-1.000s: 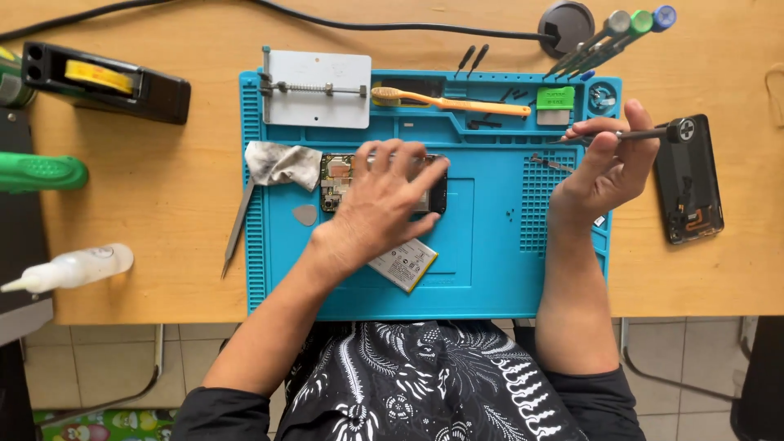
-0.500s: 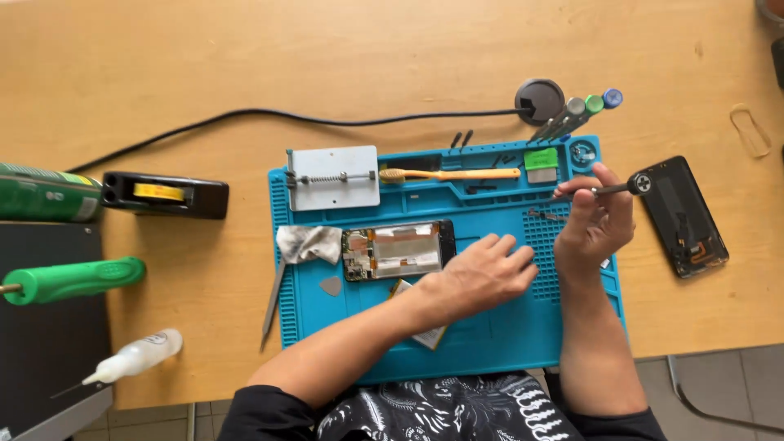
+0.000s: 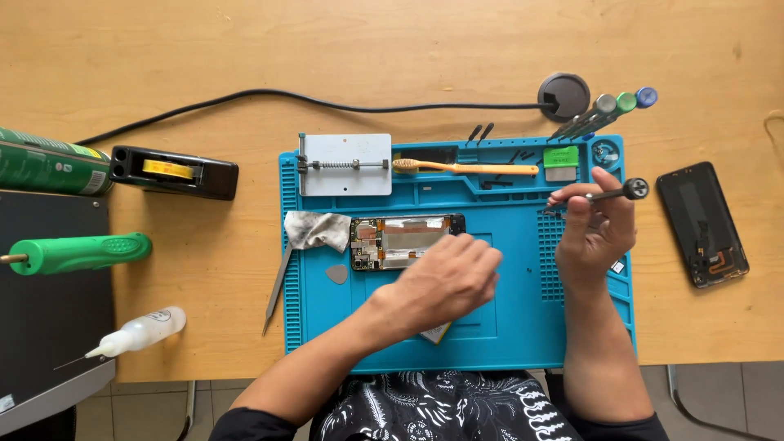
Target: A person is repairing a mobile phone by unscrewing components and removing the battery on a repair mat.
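So from where I'm standing: there's a blue rubbery work mat (image 3: 506,327) with ridged trays along its far edge, sitting on a light wooden surface (image 3: 245,49). Near the mat's middle lies an opened phone (image 3: 404,242), back off, showing a shiny metal plate and a little green-and-copper board at its left end. The left hand (image 3: 445,282) hangs just over the phone's near-right corner, fingers relaxed and spread, not gripping anything; can't tell if the fingertips actually touch it. The right hand (image 3: 596,237) is over the mat's right side, fingers pinched around a slim precision screwdriver (image 3: 600,195) with a dark knurled cap, lying roughly level.

Just left of the phone there's a crumpled greyish cloth (image 3: 314,229), a small grey triangular pick (image 3: 336,273) and thin metal tweezers (image 3: 276,287) hanging over the mat's left edge. Far edge of the mat: a flat metal board holder (image 3: 343,163) with a spring rail, and an orange-handled toothbrush (image 3: 465,168).

Off the mat on the right, a glossy black phone back panel (image 3: 702,222). Toward the left edge of the surface: a black tape dispenser (image 3: 173,171), a chunky green handled tool (image 3: 82,251) and a soft clear squeeze bottle (image 3: 139,332) with a needle tip.
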